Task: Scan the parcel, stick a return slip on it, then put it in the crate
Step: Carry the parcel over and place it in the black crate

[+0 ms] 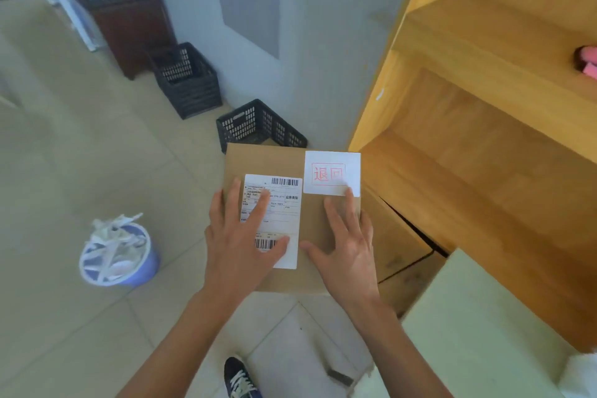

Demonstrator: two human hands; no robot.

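A flat brown cardboard parcel (318,223) sits level in front of me; what supports it is hidden. It carries a white shipping label (284,203) with barcodes on its left half. A white return slip (332,171) with a red stamp sits at its far right corner. My left hand (239,242) lies spread on the shipping label, thumb on the lower barcode, and steadies the parcel. My right hand (349,245) rests flat with fingers apart, one fingertip on the slip's near edge. A black slatted crate (258,126) stands on the floor just beyond the parcel.
A second black crate (187,81) stands farther back by the wall. A lavender bin (119,255) full of paper strips is on the tiled floor at the left. A wooden shelf unit (478,113) fills the right, with cardboard boxes (400,252) below it. My shoe (240,378) shows at the bottom.
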